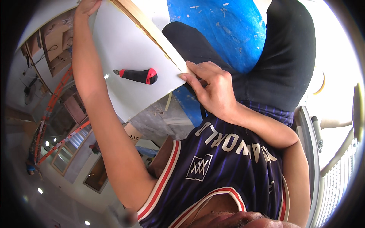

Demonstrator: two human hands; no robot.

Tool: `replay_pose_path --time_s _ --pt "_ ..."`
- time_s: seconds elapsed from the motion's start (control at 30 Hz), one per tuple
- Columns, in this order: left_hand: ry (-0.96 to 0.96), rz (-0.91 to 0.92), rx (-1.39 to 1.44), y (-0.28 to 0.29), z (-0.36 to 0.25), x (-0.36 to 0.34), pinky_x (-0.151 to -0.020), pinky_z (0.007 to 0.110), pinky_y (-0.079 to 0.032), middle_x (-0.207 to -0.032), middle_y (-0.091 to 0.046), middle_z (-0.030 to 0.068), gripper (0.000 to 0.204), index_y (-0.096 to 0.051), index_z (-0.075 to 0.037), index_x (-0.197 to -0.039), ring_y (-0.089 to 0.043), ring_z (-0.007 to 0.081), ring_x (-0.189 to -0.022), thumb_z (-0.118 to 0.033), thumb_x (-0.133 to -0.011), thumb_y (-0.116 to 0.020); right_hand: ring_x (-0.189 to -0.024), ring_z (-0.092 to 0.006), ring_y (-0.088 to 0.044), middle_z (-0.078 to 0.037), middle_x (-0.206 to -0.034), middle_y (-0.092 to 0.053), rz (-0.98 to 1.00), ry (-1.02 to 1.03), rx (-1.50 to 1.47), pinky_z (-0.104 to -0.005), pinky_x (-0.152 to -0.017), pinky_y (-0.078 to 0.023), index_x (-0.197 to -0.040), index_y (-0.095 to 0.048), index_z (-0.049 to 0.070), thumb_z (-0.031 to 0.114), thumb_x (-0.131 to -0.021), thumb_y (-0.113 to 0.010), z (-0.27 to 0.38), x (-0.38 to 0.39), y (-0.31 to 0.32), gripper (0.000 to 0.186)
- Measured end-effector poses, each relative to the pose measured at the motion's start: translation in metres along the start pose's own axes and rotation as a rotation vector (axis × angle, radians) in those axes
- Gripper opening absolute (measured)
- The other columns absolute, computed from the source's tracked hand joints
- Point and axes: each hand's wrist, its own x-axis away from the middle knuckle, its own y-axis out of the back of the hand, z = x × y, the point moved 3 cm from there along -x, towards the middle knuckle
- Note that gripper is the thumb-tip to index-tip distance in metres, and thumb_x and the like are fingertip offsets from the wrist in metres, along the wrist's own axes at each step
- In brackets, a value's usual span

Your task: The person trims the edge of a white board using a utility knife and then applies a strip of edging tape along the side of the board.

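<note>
A white board [118, 95] lies in front of me with a long pale wooden strip [159, 43] along its edge. My right hand [215, 87] pinches the near end of this strip at the board's corner between thumb and fingers. At the upper left, my left arm stretches across to the board's far side. Only part of my left hand [88, 7] shows there beside the board, its fingers cut off by the picture's top edge. A red and black utility knife [137, 75] rests flat on the board between my arms, its blade out and pointing left.
My legs in black trousers are bent beside the board. A paint-spotted blue sheet [224, 26] lies beyond and beneath them. To the right are a yellow ring [320, 83] and a grey metal frame [310, 152]. An orange ladder [49, 108] stands farther off at left.
</note>
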Motion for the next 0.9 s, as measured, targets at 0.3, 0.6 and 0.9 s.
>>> replay_pose_path --time_s 0.3,0.6,0.9 --pt "0.052 -0.011 0.004 0.003 -0.001 0.0 -0.095 0.034 -0.061 -0.111 -0.068 0.0043 0.058 -0.059 -0.011 -0.121 -0.073 0.0217 -0.109 -0.003 -0.077 -0.096 -0.077 -0.036 -0.069 -0.02 -0.079 -0.069 0.041 0.038 0.066 -0.0456 -0.068 -0.056 -0.118 -0.075 -0.012 0.013 -0.1 -0.077 0.001 -0.001 0.001 0.031" --pt "-0.008 -0.044 0.02 0.014 0.001 0.011 -0.11 0.039 -0.059 -0.115 -0.065 0.003 0.057 -0.059 -0.01 -0.125 -0.07 0.0213 -0.116 0.008 -0.079 -0.088 -0.068 -0.0269 -0.067 -0.022 -0.083 -0.074 0.042 -0.001 -0.051 -0.0373 -0.061 -0.055 -0.121 -0.078 -0.011 0.011 -0.095 -0.084 -0.009 -0.007 0.005 0.035" --pt "0.158 0.004 -0.245 0.028 -0.018 0.021 -0.1 0.034 -0.057 -0.112 -0.078 0.009 0.035 -0.081 0.0 -0.11 -0.074 0.0216 -0.107 0.009 -0.076 -0.085 -0.083 -0.0386 -0.071 -0.019 -0.093 -0.076 0.159 0.002 0.06 -0.0474 -0.076 -0.059 -0.136 -0.072 -0.004 0.009 -0.094 -0.077 0.01 -0.014 0.009 0.045"
